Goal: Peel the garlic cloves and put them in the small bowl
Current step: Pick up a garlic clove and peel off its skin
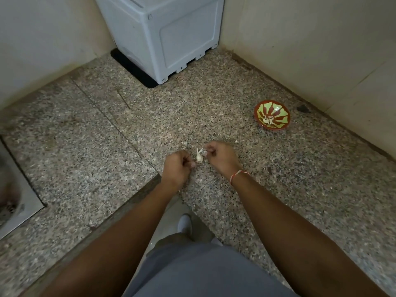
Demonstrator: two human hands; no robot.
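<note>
I count one garlic clove between my two hands, one small bowl far right, one white appliance.

Bowl right of hands (on counter)

Bare speckled bench lies between the hands and the small bowl, so the way there is open. The right wall stands just behind the bowl. A grey appliance blocks the far corner; a sink opens at the left edge.
</note>
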